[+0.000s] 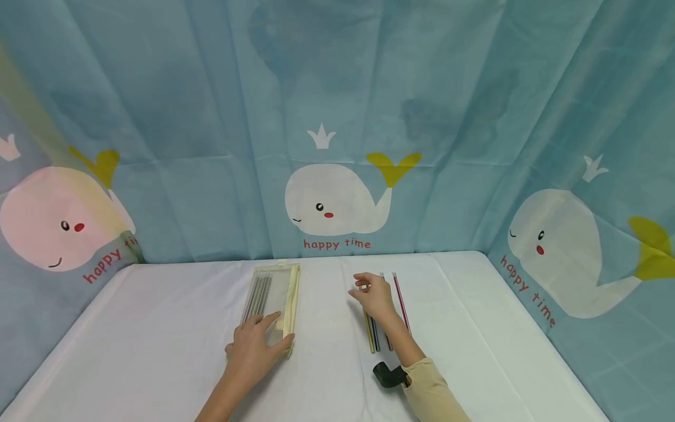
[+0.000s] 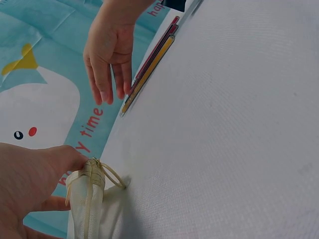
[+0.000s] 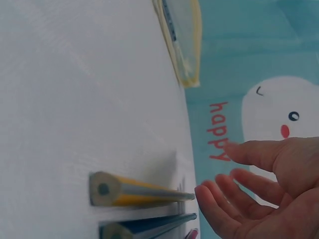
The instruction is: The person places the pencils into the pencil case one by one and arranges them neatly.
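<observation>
A clear pencil case (image 1: 275, 290) with pale yellow zip edging lies left of the table's middle, several pencils (image 1: 257, 296) showing inside it. My left hand (image 1: 255, 346) grips its near part, thumb at the zip edge and fingers across the top. To the right, my right hand (image 1: 375, 299) hovers over loose pencils, fingers loosely bent and holding nothing. A yellow pencil (image 3: 139, 191) and a dark blue pencil (image 3: 149, 226) lie beneath it. Farther right is a red pencil (image 1: 401, 302). Another dark pencil (image 1: 389, 343) is partly hidden by the hand.
A white cloth covers the table (image 1: 174, 340). Blue curtains (image 1: 200, 146) printed with whales surround its back and sides. A dark curved object (image 1: 387, 375) sits beside the right sleeve (image 1: 432, 387).
</observation>
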The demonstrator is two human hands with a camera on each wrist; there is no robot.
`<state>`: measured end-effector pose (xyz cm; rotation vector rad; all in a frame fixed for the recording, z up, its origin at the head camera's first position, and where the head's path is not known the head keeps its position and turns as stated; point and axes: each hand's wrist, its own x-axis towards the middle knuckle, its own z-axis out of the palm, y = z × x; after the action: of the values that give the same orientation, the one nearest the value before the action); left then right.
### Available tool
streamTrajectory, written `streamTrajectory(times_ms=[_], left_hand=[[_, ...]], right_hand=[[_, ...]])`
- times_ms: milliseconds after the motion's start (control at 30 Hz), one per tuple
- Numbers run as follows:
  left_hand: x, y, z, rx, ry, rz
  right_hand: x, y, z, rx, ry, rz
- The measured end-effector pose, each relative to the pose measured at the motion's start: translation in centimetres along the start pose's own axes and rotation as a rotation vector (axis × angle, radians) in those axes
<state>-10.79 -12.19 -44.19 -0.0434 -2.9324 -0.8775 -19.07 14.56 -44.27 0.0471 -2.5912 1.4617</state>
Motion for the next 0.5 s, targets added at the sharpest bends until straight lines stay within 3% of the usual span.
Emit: streamTrajectory(times_ms=[233, 500], left_hand=[[-0.1, 0.04, -0.08, 0.01, 0.004, 0.004], [-0.04, -0.03, 0.01, 0.008, 0.002, 0.01]], right_hand=[[0.11, 0.12, -0.09, 0.001, 0.04, 0.01], [0.18, 0.35, -0.1, -0.004, 0.029, 0.044]])
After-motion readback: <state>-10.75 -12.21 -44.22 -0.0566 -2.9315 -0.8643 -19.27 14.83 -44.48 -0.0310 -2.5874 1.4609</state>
